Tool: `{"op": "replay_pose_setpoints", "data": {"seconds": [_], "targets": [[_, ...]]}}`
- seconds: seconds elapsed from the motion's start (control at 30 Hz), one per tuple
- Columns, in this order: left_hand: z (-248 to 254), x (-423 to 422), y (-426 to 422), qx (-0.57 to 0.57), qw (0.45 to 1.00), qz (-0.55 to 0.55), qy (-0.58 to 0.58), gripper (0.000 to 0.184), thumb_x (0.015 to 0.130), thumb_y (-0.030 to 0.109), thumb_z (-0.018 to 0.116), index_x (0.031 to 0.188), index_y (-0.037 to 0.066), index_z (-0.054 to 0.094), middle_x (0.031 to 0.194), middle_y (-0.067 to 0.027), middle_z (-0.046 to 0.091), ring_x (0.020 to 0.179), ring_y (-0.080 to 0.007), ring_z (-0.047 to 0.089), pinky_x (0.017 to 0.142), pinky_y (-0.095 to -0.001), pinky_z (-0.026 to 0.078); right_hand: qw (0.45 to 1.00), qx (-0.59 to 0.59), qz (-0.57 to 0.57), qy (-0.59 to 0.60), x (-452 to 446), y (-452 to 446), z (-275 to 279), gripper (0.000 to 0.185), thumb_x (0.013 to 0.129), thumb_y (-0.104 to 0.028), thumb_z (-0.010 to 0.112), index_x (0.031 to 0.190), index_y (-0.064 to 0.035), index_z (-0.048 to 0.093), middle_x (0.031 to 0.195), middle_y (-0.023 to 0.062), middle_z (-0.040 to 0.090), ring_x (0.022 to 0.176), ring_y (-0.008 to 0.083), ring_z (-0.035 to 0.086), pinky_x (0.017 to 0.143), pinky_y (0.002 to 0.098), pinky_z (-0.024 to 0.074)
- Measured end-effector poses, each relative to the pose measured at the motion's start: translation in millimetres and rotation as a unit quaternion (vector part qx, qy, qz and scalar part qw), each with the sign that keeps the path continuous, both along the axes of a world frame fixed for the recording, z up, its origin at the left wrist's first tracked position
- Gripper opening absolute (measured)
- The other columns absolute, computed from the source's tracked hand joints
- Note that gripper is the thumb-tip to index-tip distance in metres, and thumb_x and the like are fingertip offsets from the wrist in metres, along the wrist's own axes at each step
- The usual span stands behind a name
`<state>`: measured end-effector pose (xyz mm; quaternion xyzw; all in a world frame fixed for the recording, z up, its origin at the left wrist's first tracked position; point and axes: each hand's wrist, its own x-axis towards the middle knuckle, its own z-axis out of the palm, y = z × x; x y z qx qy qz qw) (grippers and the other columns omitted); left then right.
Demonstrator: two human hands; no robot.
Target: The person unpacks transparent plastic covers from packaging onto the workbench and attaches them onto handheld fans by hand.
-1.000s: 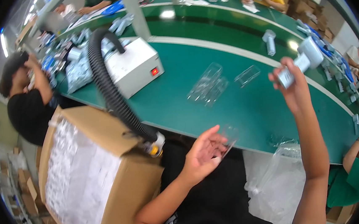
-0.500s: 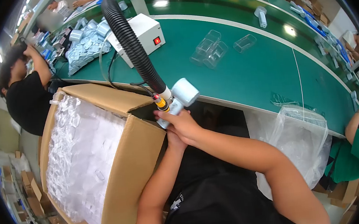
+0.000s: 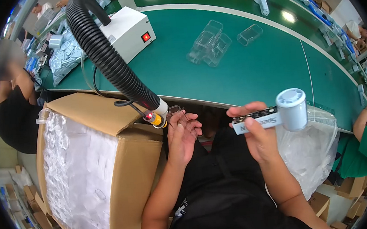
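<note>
Fan (image 3: 273, 120) is gripped by right hand (image 3: 261, 138) at the near edge of the surface (image 3: 253, 72), clear case (image 3: 175, 110) is held by left hand (image 3: 183, 140) beside the nozzle (image 3: 162, 109), other cases (image 3: 209, 42) are laid back from that edge

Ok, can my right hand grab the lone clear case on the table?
Probably not yet: the right hand grips the pale blue device, though nothing visible blocks the way to the lone clear case.

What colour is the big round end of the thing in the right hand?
The round end is pale blue, best seen in the head view.
</note>
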<state>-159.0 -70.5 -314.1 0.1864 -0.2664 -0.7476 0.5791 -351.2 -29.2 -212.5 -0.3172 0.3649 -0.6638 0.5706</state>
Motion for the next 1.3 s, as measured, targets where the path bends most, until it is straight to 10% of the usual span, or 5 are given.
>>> {"op": "replay_pose_setpoints", "data": {"seconds": [0.33, 0.77, 1.0, 1.2, 1.3], "targets": [[37, -20, 16, 0.014, 0.973, -0.230, 0.015, 0.061, 0.084, 0.027, 0.070, 0.131, 0.003, 0.040, 0.093, -0.0141, 0.056, 0.060, -0.0154, 0.055, 0.044, -0.0222, 0.043, 0.994, 0.022, 0.083, 0.072, -11, -31, 1, 0.026, 0.086, -0.019, 0.069, 0.105, -0.0020, 0.061, 0.100, 0.0146, 0.067, 0.097, 0.0214, 0.064, 0.088, 0.0348, 0.0502], [41, -21, 22, 0.022, 0.946, -0.322, -0.011, 0.044, 0.096, 0.030, 0.055, 0.123, -0.005, 0.054, 0.100, -0.0127, 0.061, 0.084, -0.0149, 0.059, 0.054, -0.0235, 0.048, 0.917, -0.184, 0.298, 0.191, -45, -48, 0, 0.031, 0.072, -0.014, 0.081, 0.095, -0.0020, 0.063, 0.096, 0.0120, 0.070, 0.104, 0.0283, 0.065, 0.097, 0.0439, 0.0472], [53, -21, 19, -0.046, 0.951, -0.307, -0.002, 0.056, 0.081, 0.016, 0.073, 0.126, -0.005, 0.048, 0.099, -0.0115, 0.060, 0.066, -0.0105, 0.057, 0.052, -0.0231, 0.046, 0.860, -0.120, 0.430, 0.246, -44, -27, 4, 0.122, 0.055, -0.054, 0.088, 0.145, 0.0060, 0.032, 0.150, 0.0215, 0.036, 0.135, 0.0308, 0.042, 0.111, 0.0414, 0.0319], [65, -20, 24, -0.013, 0.942, -0.276, -0.191, 0.034, 0.095, 0.017, 0.060, 0.121, -0.003, 0.058, 0.096, -0.0071, 0.064, 0.075, -0.0099, 0.063, 0.052, -0.0210, 0.048, 0.950, 0.019, 0.228, 0.214, -73, -6, 16, 0.111, 0.064, -0.058, 0.083, 0.144, 0.0017, 0.036, 0.142, 0.0176, 0.046, 0.127, 0.0251, 0.050, 0.105, 0.0375, 0.0382], [70, -32, 23, -0.035, 0.918, -0.275, -0.282, 0.032, 0.095, 0.019, 0.060, 0.120, -0.001, 0.059, 0.095, -0.0047, 0.064, 0.072, -0.0078, 0.063, 0.049, -0.0198, 0.046, 0.834, -0.021, 0.226, 0.504, -73, -11, 29, 0.077, 0.078, -0.033, 0.074, 0.141, -0.0033, 0.043, 0.116, 0.0099, 0.060, 0.106, 0.0183, 0.058, 0.094, 0.0326, 0.0441]]}}
